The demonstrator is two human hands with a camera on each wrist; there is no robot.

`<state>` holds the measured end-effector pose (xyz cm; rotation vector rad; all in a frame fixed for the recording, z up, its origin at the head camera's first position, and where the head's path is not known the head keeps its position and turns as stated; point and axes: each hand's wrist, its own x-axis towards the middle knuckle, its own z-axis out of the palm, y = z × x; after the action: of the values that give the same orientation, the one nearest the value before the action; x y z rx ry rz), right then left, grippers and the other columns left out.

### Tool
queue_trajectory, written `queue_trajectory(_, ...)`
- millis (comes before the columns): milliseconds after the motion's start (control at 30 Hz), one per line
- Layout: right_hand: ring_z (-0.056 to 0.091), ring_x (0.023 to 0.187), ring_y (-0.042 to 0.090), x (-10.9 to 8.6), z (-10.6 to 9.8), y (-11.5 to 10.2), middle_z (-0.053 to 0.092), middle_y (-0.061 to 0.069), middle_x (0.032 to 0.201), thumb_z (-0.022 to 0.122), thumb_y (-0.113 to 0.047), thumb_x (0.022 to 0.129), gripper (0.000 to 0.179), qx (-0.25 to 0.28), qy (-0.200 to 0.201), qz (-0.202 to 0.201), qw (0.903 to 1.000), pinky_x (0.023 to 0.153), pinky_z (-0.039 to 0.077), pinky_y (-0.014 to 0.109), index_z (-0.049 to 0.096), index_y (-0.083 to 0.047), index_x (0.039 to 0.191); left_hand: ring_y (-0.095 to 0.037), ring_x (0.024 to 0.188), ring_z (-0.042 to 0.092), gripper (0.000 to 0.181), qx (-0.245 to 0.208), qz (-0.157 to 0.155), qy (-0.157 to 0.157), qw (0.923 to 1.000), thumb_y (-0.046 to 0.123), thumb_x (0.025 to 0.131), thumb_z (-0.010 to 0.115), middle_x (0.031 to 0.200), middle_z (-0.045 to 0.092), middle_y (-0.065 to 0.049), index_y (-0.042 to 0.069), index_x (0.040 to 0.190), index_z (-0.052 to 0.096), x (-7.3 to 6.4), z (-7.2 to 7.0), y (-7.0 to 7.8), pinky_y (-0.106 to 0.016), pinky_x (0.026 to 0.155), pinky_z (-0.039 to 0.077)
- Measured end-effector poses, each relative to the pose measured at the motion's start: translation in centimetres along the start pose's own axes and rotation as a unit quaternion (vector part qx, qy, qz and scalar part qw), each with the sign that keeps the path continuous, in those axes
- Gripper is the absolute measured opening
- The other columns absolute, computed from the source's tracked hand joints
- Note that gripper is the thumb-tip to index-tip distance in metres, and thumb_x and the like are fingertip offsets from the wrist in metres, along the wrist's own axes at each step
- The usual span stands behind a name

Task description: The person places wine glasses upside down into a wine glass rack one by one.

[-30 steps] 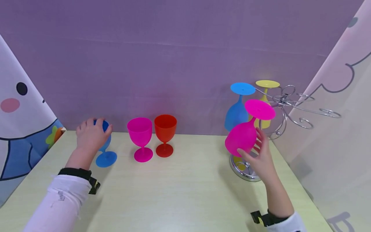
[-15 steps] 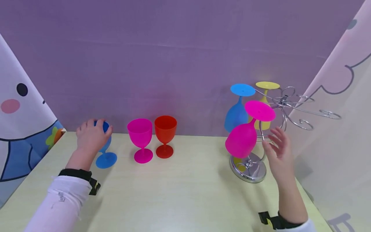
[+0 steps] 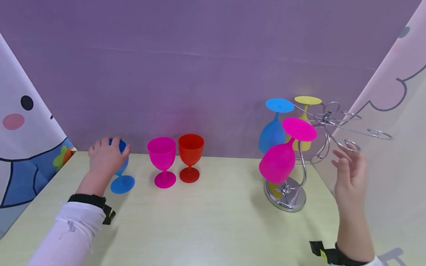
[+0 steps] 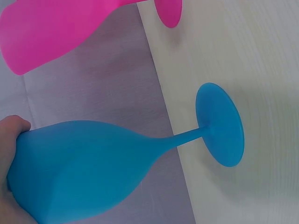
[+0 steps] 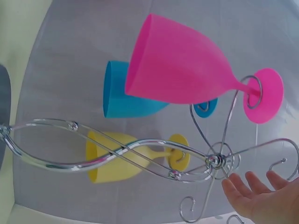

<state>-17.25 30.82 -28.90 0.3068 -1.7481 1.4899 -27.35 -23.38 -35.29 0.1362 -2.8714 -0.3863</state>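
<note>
At the left, a blue plastic goblet (image 3: 122,183) stands upright on its foot; my left hand (image 3: 107,155) grips its bowl from above, thumb and fingers at the rim. In the left wrist view only part of that hand (image 4: 11,170) shows. My right hand (image 3: 352,173) is raised by a front right hook of the chrome glass rack (image 3: 301,162), fingers loosely bent and holding nothing. From the rack's left arms hang three upside-down goblets by their feet: a pink goblet (image 3: 277,162) in front, a light blue goblet (image 3: 272,135) and a yellow goblet (image 3: 307,100) behind.
A pink goblet (image 3: 162,151) and a red-orange goblet (image 3: 190,147) stand upright side by side near the back of the pale table (image 3: 199,229). A purple backdrop (image 3: 199,74) rises right behind. Patterned panels (image 3: 389,147) close in both sides.
My right hand has left the hanging pink goblet and moved right to the rack's front right hook. My left hand stays on the blue goblet.
</note>
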Motion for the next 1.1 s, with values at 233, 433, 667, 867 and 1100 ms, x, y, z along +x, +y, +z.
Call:
queue_trajectory(233,0.048,0.112,0.019,0.4,-0.7,-0.5,0.042,0.009,0.131,0.035,-0.019,0.099,0.032,-0.026,0.01,0.027,0.9993,0.086,0.043,0.014,0.042,-0.006,0.127,-0.053,0.119,0.021,0.058,0.005,0.003,0.004,1.0,0.04,0.094,0.041,0.131,0.025,-0.035,-0.001,0.134,0.03,0.0,0.0,-0.1,-0.068,0.097,0.019)
queue_trajectory(433,0.048,0.111,0.02,1.0,-1.1,-0.9,0.047,0.009,0.125,0.036,-0.017,0.098,0.033,-0.008,0.017,0.036,0.9992,0.085,0.044,0.014,0.042,-0.007,0.128,-0.053,0.119,0.02,0.057,0.0,0.0,0.004,1.0,0.039,0.094,0.041,0.132,0.025,-0.035,-0.001,0.134,0.031,-0.2,0.1,-0.2,-0.069,0.097,0.018)
queue_trajectory(667,0.047,0.114,0.018,1.4,-1.0,-1.8,0.045,0.006,0.128,0.038,-0.023,0.098,0.035,-0.074,0.018,0.083,0.9936,0.089,0.042,0.014,0.042,-0.011,0.131,-0.053,0.119,0.021,0.057,-0.001,-0.001,0.006,1.0,0.038,0.094,0.042,0.132,0.025,-0.035,-0.001,0.133,0.031,-0.3,0.2,-0.1,-0.069,0.097,0.019)
queue_trajectory(867,0.045,0.116,0.017,1.7,-1.2,-1.9,0.043,0.005,0.132,0.036,-0.027,0.099,0.036,-0.094,0.014,0.128,0.9872,0.093,0.04,0.015,0.041,-0.015,0.132,-0.053,0.119,0.021,0.057,-0.003,0.002,0.01,0.9999,0.038,0.094,0.042,0.132,0.025,-0.035,-0.001,0.134,0.031,-0.2,0.2,-0.1,-0.069,0.097,0.018)
queue_trajectory(1100,0.045,0.115,0.017,1.8,-1.1,-2.0,0.044,0.005,0.131,0.038,-0.028,0.098,0.036,-0.086,0.009,0.122,0.9887,0.09,0.041,0.014,0.044,-0.013,0.131,-0.052,0.119,0.021,0.056,-0.004,0.002,0.013,0.9999,0.039,0.094,0.041,0.132,0.025,-0.034,0.001,0.133,0.031,0.0,0.3,-0.1,-0.069,0.097,0.018)
